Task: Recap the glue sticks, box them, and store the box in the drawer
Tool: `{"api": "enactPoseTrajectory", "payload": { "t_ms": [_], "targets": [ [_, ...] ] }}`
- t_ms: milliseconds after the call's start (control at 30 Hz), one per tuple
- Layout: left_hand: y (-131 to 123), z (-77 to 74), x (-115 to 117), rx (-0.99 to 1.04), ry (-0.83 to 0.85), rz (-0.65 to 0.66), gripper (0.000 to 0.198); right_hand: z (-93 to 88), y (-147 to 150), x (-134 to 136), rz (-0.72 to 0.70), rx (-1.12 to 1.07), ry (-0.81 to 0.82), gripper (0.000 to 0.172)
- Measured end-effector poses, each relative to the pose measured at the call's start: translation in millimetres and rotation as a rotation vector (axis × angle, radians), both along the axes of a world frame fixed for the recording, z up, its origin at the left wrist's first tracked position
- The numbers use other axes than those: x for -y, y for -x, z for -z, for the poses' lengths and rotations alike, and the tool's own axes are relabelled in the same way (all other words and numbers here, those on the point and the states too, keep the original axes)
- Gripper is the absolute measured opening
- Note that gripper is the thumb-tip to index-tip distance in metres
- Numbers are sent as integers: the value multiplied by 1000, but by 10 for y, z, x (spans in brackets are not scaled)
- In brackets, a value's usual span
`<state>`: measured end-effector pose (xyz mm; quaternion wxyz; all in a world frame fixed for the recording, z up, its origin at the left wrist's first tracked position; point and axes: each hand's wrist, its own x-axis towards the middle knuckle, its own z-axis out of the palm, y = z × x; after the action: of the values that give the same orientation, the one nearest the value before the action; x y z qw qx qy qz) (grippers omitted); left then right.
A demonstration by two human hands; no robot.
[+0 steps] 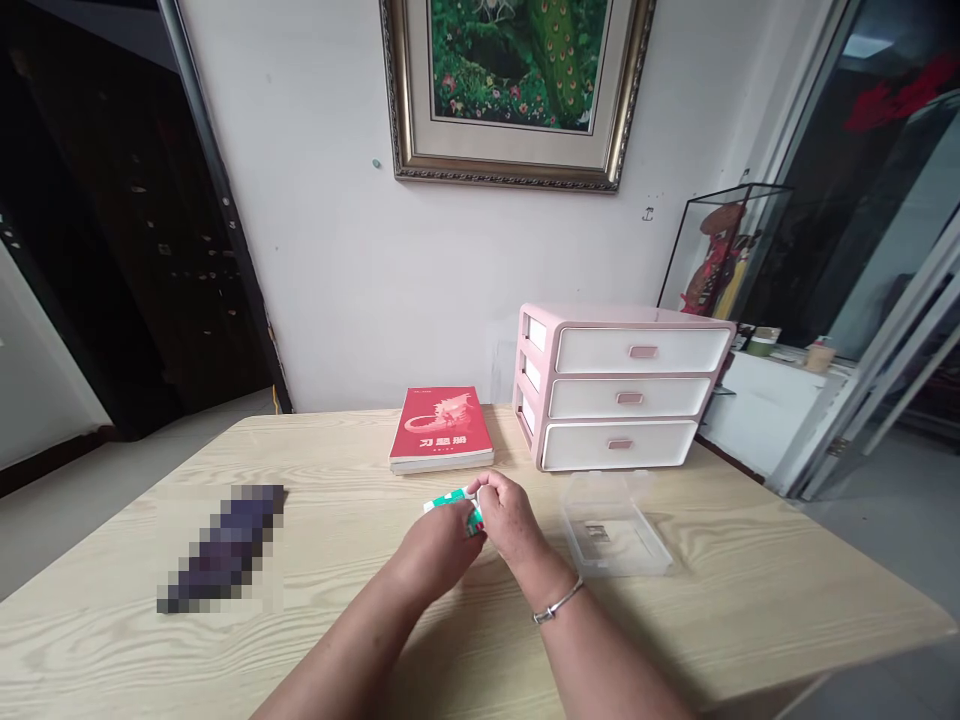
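Note:
A small green-and-white box (448, 499) is held in front of me, a little above or on the table; its lower part is hidden by my fingers. My left hand (441, 548) is closed around it from the near side. My right hand (511, 518), with a bracelet at the wrist, has its fingers curled in a pinch at the box's right end. Just right of that hand lies a clear plastic case (619, 545), its lid raised toward the drawers, with a small mark or label on its floor.
A red-covered book or stack (442, 425) lies beyond my hands. Behind the case stands a pink-and-white drawer unit (626, 395), all three drawers closed. A blurred-out dark object (225, 550) lies left on the wooden table (337, 455). A framed picture (510, 170) hangs above.

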<state>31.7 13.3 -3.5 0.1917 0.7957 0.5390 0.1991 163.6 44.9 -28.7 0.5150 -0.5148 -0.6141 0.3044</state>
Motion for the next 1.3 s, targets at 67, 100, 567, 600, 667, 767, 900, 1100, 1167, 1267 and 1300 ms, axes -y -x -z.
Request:
{"api": "enactPoseTrajectory", "payload": {
  "t_ms": [67, 100, 567, 600, 667, 767, 900, 1100, 1167, 1267, 1300],
  "targets": [
    [122, -47, 0, 214, 226, 69, 13, -60, -78, -2, 30, -59, -47, 23],
    [194, -69, -4, 306, 341, 102, 17, -87, -132, -13, 78, -93, -56, 22],
    [527, 127, -559, 17, -62, -300, 35, -45, -353, -67, 405, 501, 64, 32],
    [523, 167, -600, 16, -66, -291, 37, -32, -372, -75, 395, 540, 88, 32],
    [520, 247, -673, 30, -61, -270, 41, 1, -391, -91, 363, 645, 148, 32],
    [522, 350, -759, 72, -41, -240, 42, 56, -381, -105, 322, 749, 203, 31],
    [522, 431, -824, 182, -34, -226, 39, 102, -346, -97, 271, 800, 210, 32],
    [470, 445, -796, 375, -41, -169, 34, 133, -277, -75, 179, 761, 167, 34],
    [457, 440, -766, 423, -30, -154, 33, 136, -256, -70, 155, 734, 154, 35],
    [456, 440, -727, 470, -12, -137, 33, 121, -239, -58, 128, 699, 143, 39],
    [461, 442, -719, 481, -8, -136, 32, 110, -238, -53, 120, 690, 145, 39]
  ]
}}
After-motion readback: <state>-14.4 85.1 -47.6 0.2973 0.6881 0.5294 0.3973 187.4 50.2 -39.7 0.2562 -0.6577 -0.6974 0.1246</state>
